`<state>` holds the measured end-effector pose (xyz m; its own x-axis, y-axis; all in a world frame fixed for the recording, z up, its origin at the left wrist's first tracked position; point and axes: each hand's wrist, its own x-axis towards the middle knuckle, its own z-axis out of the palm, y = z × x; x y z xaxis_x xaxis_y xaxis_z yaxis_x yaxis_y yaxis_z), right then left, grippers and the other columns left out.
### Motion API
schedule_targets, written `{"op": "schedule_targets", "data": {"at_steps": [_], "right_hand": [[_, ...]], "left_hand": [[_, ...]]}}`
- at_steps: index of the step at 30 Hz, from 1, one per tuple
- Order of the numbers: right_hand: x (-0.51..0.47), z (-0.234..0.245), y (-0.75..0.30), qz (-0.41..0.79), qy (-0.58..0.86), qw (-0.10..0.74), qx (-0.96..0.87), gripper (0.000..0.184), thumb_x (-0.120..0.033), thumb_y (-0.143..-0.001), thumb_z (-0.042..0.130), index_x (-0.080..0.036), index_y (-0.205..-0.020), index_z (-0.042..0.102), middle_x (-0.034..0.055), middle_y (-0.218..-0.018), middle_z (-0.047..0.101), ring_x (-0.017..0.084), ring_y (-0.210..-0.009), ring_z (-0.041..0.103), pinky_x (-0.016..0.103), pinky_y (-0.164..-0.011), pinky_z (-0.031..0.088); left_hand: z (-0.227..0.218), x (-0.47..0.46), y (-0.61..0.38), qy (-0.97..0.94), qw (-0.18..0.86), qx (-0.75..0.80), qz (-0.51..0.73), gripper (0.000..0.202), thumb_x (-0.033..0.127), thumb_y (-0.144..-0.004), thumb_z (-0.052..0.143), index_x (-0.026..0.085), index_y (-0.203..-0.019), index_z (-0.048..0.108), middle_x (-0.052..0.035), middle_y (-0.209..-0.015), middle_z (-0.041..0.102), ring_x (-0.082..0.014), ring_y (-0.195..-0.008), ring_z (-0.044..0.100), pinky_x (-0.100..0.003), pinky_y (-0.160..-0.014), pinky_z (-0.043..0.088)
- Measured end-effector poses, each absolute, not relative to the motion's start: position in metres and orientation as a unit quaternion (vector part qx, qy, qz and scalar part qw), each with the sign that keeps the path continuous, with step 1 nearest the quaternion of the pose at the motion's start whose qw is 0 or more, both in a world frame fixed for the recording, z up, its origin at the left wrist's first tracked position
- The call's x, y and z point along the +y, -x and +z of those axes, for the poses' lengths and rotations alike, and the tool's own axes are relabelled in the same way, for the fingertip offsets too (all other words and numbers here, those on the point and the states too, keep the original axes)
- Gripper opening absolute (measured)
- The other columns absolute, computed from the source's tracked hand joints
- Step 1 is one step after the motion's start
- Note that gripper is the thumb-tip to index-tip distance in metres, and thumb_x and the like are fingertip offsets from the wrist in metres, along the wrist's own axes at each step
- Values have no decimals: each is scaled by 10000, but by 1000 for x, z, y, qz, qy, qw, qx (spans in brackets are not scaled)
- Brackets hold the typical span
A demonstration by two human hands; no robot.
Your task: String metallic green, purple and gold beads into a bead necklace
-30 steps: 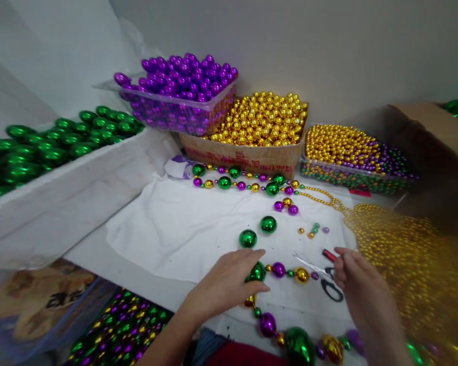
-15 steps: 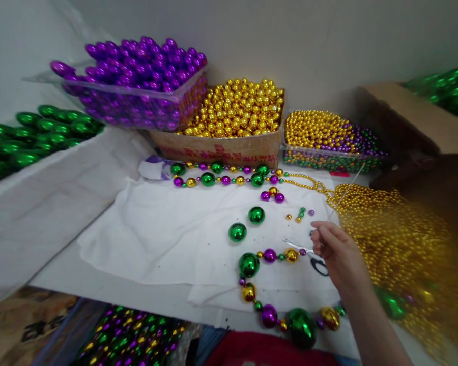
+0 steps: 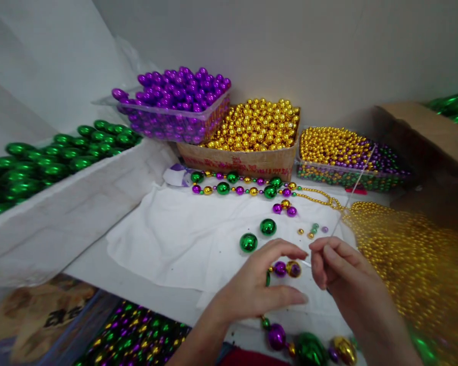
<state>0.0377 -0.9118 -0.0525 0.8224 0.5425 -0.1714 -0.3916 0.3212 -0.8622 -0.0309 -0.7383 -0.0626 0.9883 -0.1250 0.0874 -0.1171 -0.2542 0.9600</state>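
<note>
Right hand is pinching a thin silvery threading wire between thumb and forefinger. Left hand is curling over the strand of glossy round purple, gold and green beads on the near white cloth, though I cannot tell whether it is gripping it. Keeping the wire taut and aimed at the bead hole seems wise, since such slick spheres likely roll.
</note>
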Motion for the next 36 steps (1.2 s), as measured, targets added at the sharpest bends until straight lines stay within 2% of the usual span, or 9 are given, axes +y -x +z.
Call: {"op": "schedule_targets", "data": {"at_steps": [2,5,7,14,20,23,26,31,36], "right_hand": [[-911,-40,-34,295,492,813,-93,164,-305,-872,572,-169,-873,664,4,-605,546,78,-532,474,166,-511,395],[-916,-40,-40,250,497,827,-82,158,-315,-863,580,-180,-845,659,11,-634,546,88,-525,469,181,-483,391],[-922,-53,-50,212,502,837,-53,131,-308,-834,620,-182,-829,657,12,-665,555,87,-536,472,175,-464,383],[-929,-115,-73,142,457,875,73,180,-323,-724,747,-206,-798,633,0,-857,646,100,-734,596,157,-493,416],[-924,-123,-61,167,530,831,22,183,-335,-763,703,-176,-838,653,-16,-667,590,50,-504,450,158,-445,347],[-923,-128,-50,192,609,769,-10,265,-357,-790,671,-164,-971,660,-12,-637,582,35,-451,358,156,-407,258],[-918,-133,-42,214,661,718,-40,390,-390,-821,623,-171,-1143,605,-6,-649,593,45,-445,332,169,-402,243],[-910,-129,-36,251,682,683,-70,518,-432,-824,590,-168,-1264,521,7,-653,612,55,-427,291,180,-383,206],[-915,-122,-26,268,714,644,-62,545,-478,-776,615,-164,-1220,584,4,-581,577,77,-434,322,197,-390,184]], "left_hand": [[-86,-751,18,-799,593,-98,-18,543,373,-665,762,211,-1153,588,-67,-1101,610,-208,-1001,549,-344,-921,412],[-115,-760,10,-805,580,-97,-76,254,370,-792,632,164,-939,647,-33,-857,637,-155,-782,566,-258,-738,433],[-126,-759,11,-826,552,-69,-94,236,378,-859,531,165,-878,631,-17,-785,625,-142,-714,552,-231,-649,405],[-151,-750,6,-952,299,0,-61,182,335,-876,499,193,-850,609,-65,-836,610,-223,-830,573,-302,-748,393],[-136,-732,12,-948,318,-4,19,330,436,-839,556,214,-1081,593,-78,-1019,617,-249,-992,545,-335,-858,397],[-126,-705,19,-932,311,148,110,307,450,-893,448,211,-1022,592,-66,-988,611,-218,-909,571,-323,-819,410],[-135,-688,19,-917,282,260,109,430,514,-858,471,195,-1136,546,-97,-1080,569,-238,-876,586,-346,-780,423],[-158,-693,9,-910,360,199,60,480,423,-745,655,225,-1166,536,-83,-1125,543,-264,-974,577,-352,-824,430],[-149,-696,-4,-662,699,263,56,387,493,-766,616,198,-1002,532,-53,-904,611,-191,-730,637,-268,-588,471]]}}
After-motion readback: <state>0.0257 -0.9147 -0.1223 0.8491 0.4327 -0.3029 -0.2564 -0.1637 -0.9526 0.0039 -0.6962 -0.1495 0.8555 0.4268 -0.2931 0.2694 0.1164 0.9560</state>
